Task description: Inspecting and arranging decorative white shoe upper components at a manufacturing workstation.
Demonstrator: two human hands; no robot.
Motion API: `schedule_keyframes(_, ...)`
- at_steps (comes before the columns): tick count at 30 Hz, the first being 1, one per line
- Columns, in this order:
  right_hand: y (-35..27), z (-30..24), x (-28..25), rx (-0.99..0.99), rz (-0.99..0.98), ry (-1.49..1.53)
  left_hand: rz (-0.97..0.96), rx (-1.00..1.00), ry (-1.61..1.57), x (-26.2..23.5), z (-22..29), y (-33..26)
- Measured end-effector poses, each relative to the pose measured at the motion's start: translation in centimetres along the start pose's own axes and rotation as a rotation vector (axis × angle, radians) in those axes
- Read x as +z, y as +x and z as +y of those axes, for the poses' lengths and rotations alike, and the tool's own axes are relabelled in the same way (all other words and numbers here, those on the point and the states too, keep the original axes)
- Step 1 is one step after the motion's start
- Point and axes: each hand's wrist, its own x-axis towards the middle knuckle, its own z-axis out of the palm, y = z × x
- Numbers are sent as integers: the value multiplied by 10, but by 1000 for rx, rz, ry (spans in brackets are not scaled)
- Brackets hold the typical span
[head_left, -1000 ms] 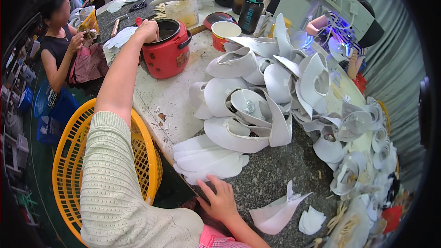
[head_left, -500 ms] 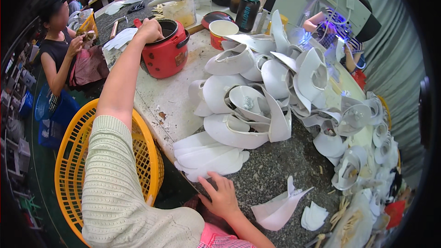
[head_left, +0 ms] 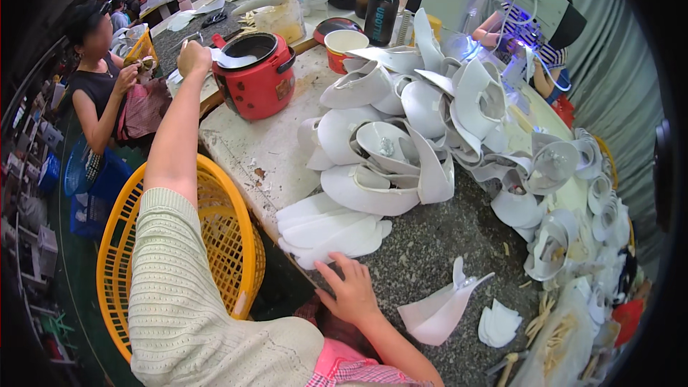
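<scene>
Left hand [head_left: 194, 59] hovering just left of the red pot [head_left: 261, 89], fingers curling together; a white piece [head_left: 236, 61] is reaching from beside them across the pot's mouth. Cannot tell from here whether the hand is clamping it. The pot is standing upright on the table [head_left: 240, 143], its dark inside showing.

Right hand [head_left: 351, 290] lying low at the table's near edge, fingers spreading apart, tips pointing at a fanned stack of flat white pieces [head_left: 330, 229]. They are coming right up to its lower edge; contact is hard to make out.

Beyond the stack, white curved shells [head_left: 387, 143] are leaning on one another in a heap. A pinkish folded piece [head_left: 441, 312] is sitting to the right of the right hand, with a small white stack [head_left: 499, 324] lying near it. A yellow basket [head_left: 249, 244] is standing below the left forearm. Past the pot, a red tub [head_left: 345, 49] is standing near a dark bottle [head_left: 381, 14]. At far left, a co-worker [head_left: 97, 97] in a dark sleeveless top is handling something small.
</scene>
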Motion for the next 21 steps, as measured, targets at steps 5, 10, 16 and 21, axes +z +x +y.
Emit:
schedule_keyframes(5,-7,1,3,0,50,-29,-70,-87,-711,-8,-27,10)
schedule_keyframes(10,-12,-3,6,24,195,-159,-251,116,-1275,-92,10,-30)
schedule_keyframes(16,-23,-11,-62,149,486,291,-549,352,-1421,-188,104,-244)
schedule_keyframes(21,-25,-8,-108,248,758,861,-1073,228,-1773,-228,134,-402)
